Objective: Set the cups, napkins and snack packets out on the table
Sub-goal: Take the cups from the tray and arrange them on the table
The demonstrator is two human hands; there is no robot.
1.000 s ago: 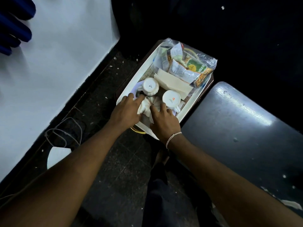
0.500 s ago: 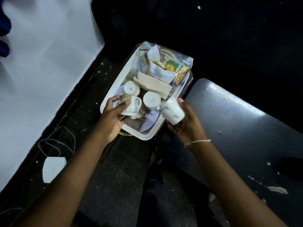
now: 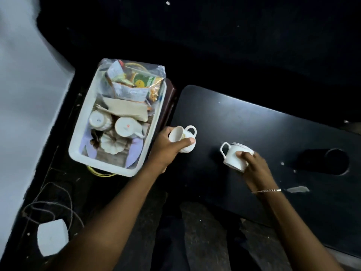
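Note:
My left hand point(image 3: 166, 148) grips a small white cup point(image 3: 182, 136), tilted, with its handle pointing away, over the left edge of the black table point(image 3: 273, 133). My right hand point(image 3: 254, 166) holds a second white cup point(image 3: 234, 156) with thin rim lines, tilted just above the table's middle. A white bin point(image 3: 78, 145) stands to the left of the table. In it are three more white cups point(image 3: 126, 127), folded beige napkins point(image 3: 127, 109) and snack packets point(image 3: 134, 83) inside a clear bag.
A round cut-out hole point(image 3: 337, 161) lies in the table at the right. A pale scuff point(image 3: 298, 189) marks the table near my right wrist. On the dark floor at the left are a looped cable point(image 3: 48, 204) and a white plug block point(image 3: 51, 236). A white wall point(image 3: 23, 114) runs along the left.
Both hands have lifted a cup out of the bin and carried it right: the left one to the table's edge, the right one to the table's middle. The view has swung right.

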